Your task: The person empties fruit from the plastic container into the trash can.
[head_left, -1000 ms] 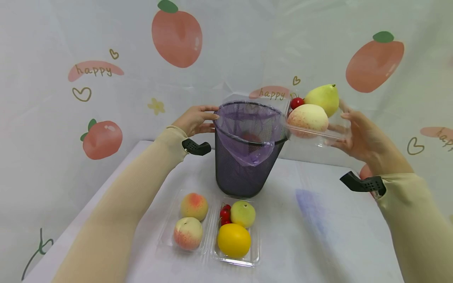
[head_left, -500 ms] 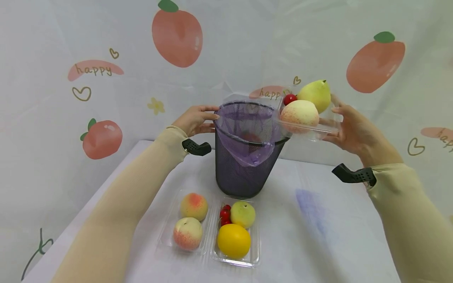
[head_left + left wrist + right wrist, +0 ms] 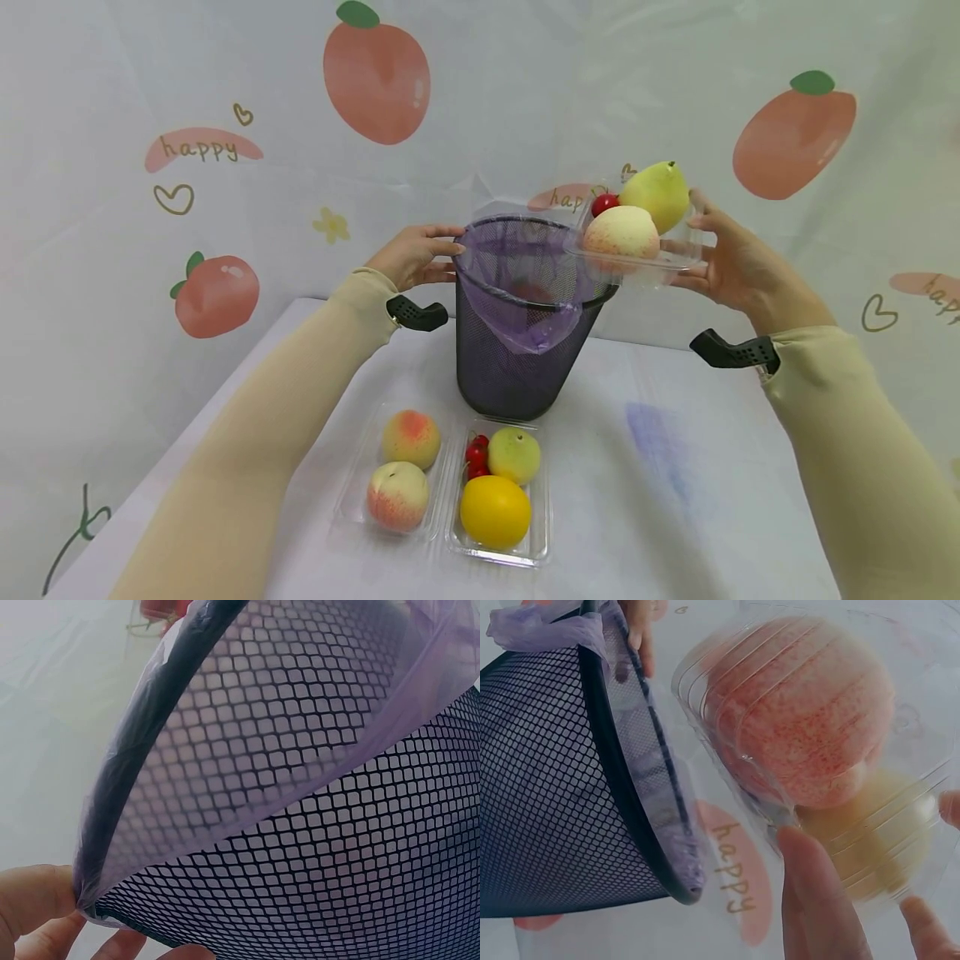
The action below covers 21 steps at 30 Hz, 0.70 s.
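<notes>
My left hand (image 3: pixel 416 254) grips the left rim of a dark mesh wastebasket (image 3: pixel 495 383), fingertips at the rim. The basket leans on the table, its mouth covered by a thin purple bin liner (image 3: pixel 517 329) folded over the rim. To the upper right, my right hand (image 3: pixel 738 262) holds a clear plastic fruit box (image 3: pixel 675 262) from its right side, raised off the table and overlapping the basket's right rim in the head view. It carries a pear (image 3: pixel 658 196), a peach (image 3: pixel 621 232) and a red cherry (image 3: pixel 604 205). Fingers (image 3: pixel 821 900) press against its underside in the right wrist view.
In front of the basket stand two clear boxes side by side. The left box (image 3: pixel 351 504) holds two peaches (image 3: pixel 397 497); the right box (image 3: pixel 542 508) has cherries (image 3: pixel 477 457), a green round fruit (image 3: pixel 513 456) and a yellow fruit (image 3: pixel 495 512). A printed curtain (image 3: pixel 487 100) hangs behind.
My right hand has moved left and slightly up with the fruit box, closer over the basket's right rim. The left hand and the boxes on the table have stayed put.
</notes>
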Motion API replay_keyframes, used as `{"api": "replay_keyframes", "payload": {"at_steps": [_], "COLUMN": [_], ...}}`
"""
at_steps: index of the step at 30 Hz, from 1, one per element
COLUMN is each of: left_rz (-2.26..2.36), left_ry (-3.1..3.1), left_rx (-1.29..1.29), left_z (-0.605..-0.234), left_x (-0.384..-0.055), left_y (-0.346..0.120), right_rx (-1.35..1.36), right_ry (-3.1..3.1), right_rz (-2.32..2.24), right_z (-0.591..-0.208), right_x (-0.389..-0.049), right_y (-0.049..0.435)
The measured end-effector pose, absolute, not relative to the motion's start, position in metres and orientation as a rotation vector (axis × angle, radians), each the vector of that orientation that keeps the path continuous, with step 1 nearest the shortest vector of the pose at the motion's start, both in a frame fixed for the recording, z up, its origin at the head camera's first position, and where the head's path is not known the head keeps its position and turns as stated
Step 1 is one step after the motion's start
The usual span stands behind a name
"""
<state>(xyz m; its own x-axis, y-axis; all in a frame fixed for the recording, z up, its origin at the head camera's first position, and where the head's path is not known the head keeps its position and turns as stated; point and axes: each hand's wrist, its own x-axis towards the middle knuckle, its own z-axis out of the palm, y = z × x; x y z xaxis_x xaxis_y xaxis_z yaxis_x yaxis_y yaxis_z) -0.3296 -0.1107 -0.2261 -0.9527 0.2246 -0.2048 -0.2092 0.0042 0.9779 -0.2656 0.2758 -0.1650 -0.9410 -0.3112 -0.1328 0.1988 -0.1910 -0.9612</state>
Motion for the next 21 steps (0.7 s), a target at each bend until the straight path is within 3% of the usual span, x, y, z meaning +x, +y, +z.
{"api": "replay_keyframes", "payload": {"at_steps": [21], "left_rz": [2.034], "left_ry": [1.97], "left_rx": [-0.004], "left_z": [-0.225], "left_x": [-0.328], "left_y": [-0.11], "right_rx": [-0.039], "right_ry": [1.895], "right_rz": [-2.138], "right_z": [-0.158], "right_x": [-0.28], "right_y": [0.262]}}
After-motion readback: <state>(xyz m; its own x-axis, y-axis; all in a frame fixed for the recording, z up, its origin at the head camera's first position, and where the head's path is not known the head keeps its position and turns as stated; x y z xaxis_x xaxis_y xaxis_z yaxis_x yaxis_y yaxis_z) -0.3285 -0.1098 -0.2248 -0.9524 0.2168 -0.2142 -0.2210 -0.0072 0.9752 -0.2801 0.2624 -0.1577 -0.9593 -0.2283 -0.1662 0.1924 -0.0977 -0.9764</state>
